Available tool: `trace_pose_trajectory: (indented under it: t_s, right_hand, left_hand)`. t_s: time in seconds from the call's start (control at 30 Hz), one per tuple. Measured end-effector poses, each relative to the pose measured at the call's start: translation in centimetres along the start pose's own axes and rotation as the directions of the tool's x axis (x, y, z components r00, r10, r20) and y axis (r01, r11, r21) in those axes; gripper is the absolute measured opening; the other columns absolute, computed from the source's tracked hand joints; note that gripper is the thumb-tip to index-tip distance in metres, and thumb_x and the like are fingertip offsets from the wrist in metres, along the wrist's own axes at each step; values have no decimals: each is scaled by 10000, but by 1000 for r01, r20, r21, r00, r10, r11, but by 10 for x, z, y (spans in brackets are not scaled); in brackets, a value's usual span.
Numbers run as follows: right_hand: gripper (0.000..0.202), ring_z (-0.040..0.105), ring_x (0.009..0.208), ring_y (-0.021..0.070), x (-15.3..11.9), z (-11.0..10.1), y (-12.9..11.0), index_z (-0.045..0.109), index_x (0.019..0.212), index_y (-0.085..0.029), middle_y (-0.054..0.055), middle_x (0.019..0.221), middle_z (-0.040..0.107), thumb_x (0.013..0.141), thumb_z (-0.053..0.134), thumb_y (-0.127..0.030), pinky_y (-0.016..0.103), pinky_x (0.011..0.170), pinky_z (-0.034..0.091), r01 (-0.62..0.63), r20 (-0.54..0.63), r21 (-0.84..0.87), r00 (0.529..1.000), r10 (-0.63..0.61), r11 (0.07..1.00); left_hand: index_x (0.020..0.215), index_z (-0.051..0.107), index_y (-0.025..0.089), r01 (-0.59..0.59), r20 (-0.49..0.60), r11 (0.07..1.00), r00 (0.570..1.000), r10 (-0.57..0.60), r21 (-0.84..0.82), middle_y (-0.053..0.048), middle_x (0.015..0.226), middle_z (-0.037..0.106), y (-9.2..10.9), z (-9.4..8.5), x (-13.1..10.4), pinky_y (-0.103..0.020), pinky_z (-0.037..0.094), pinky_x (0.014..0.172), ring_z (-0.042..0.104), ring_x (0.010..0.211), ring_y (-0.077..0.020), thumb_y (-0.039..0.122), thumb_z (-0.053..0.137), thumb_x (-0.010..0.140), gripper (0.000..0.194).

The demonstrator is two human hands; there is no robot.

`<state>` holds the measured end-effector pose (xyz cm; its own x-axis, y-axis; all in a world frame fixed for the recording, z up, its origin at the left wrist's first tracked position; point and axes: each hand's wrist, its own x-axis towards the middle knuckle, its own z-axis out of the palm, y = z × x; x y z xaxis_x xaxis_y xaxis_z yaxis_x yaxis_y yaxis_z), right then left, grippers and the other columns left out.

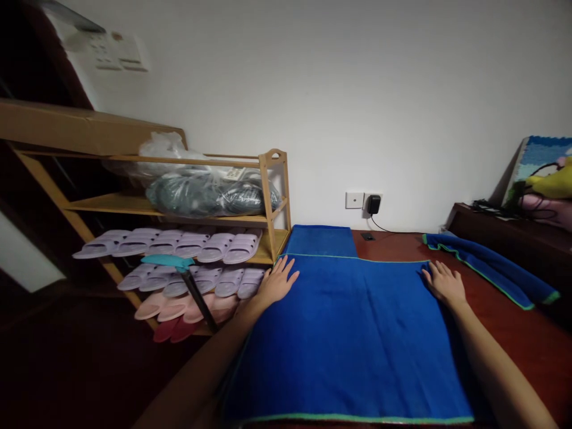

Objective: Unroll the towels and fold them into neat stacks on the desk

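Left grip (277,281) and right grip (443,282) rest with fingers apart, clamped on nothing; I record the spread blue cloth (353,339) between them, flat on the worktop (504,325), one far corner at each, neither nearer.

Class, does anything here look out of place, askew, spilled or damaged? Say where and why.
Past the right hand, a narrow blue cloth lies bunched and slanting on the red-brown surface, unlike the large blue cloth spread fairly flat. At left, a turquoise-topped pole tilts before the rack. No spill or damage shows.
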<state>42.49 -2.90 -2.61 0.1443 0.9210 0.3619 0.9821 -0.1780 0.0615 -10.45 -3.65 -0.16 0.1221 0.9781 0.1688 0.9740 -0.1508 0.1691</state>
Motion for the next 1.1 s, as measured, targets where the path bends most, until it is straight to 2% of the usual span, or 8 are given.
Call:
trace_pose_trajectory:
  t_s: [0.07,0.2,0.4,0.5,0.6,0.7,0.87,1.1]
  right_hand:
    - [607,294,1361,253,-15,-15,-12,427,1372,-142,148,1458,365,934,196,-493,476,1065,247,119,-37,-12,992,-120,993]
    - [655,308,1361,236,-64,-32,-7,353,1426,-273,70,1493,321,891,218,-627,464,1059,283,239,108,126,962,-253,963]
    - [702,328,1345,302,-126,-29,89,392,1410,-272,87,1487,323,839,280,-665,523,993,336,121,154,166,977,-147,979]
    - [745,467,1231,362,-140,-40,123,515,1327,-175,174,1398,438,824,269,-665,521,895,403,54,100,188,992,-74,981]
    - [749,561,1134,333,-159,-59,112,505,1318,-96,210,1306,526,843,279,-630,436,877,456,41,-17,328,999,-38,944]
    - [580,508,1218,239,-190,-70,72,435,1369,-218,86,1338,530,883,378,-530,366,983,413,212,-76,405,977,-199,889]
    - [527,496,1226,264,-230,-49,53,538,1270,-284,41,1342,530,854,396,-576,436,938,414,258,-108,211,965,-240,943]
    - [571,555,1156,277,-236,-4,143,590,1213,-288,51,1276,586,799,377,-618,387,747,480,26,-184,219,983,16,975]
  left_hand:
    - [1458,280,242,1,-5,1000,1000,-1,27,-71,1543,176,0,0,2,-477,218,1090,155,1416,-239,527,234,957,578]
    - [1464,262,269,18,2,999,1000,-18,36,-59,1549,154,2,-1,2,-512,195,1091,125,1418,-273,571,210,943,605]
    - [1471,238,271,20,49,1000,999,-20,-6,-59,1556,124,1,0,3,-533,221,1075,120,1418,-284,598,185,932,633]
    - [1473,233,273,17,45,1000,999,-16,-24,-56,1557,110,0,0,4,-537,228,1071,118,1418,-288,610,179,926,644]
    - [1472,233,278,24,41,999,999,-22,-40,-50,1558,107,-1,1,4,-541,238,1065,120,1418,-288,614,173,923,646]
    - [1469,240,284,24,44,999,999,-22,-47,-44,1557,116,-1,1,4,-542,239,1065,118,1418,-286,612,178,922,641]
    - [1471,237,285,18,28,999,999,-17,-38,-50,1557,117,-3,5,5,-541,240,1065,117,1418,-293,619,174,920,648]
    - [1472,236,289,12,27,999,1000,-11,-33,-47,1557,119,-6,7,6,-551,236,1062,113,1412,-331,629,180,915,655]
